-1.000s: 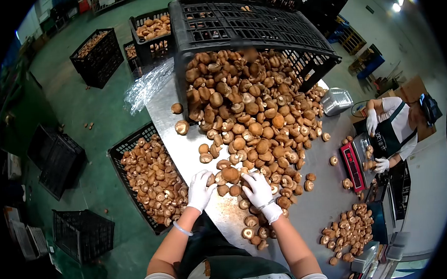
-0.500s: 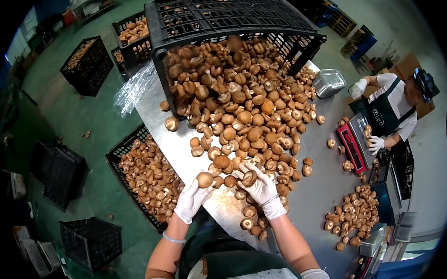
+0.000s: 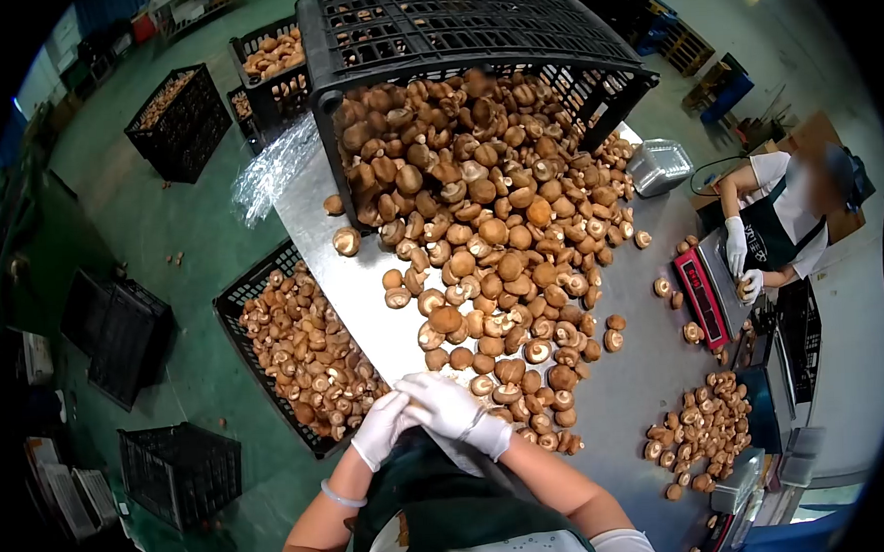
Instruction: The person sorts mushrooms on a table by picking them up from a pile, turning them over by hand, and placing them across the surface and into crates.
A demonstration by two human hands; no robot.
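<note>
My left hand (image 3: 382,429) and my right hand (image 3: 446,406), both in white gloves, meet at the table's near edge. Their fingers are curled together, and a small brown bit shows between them, mostly hidden. Just beyond them, a large heap of brown mushrooms (image 3: 501,264) spreads over the metal table (image 3: 349,285), spilling from a black crate (image 3: 480,28) lying on its side. Left of my hands, below the table edge, stands a black crate (image 3: 235,315) full of mushrooms (image 3: 307,351).
At the right, a co-worker (image 3: 775,212) in white gloves handles something by a red scale (image 3: 700,299). A smaller mushroom pile (image 3: 700,432) lies near the right edge. A clear plastic tray stack (image 3: 660,166) and plastic wrap (image 3: 275,170) are near the tipped crate. Black crates (image 3: 179,475) stand on the floor.
My hands, apart with a mushroom at each, have come together nearer my body. Those mushrooms no longer show clearly. The co-worker's hands have moved together beside the scale.
</note>
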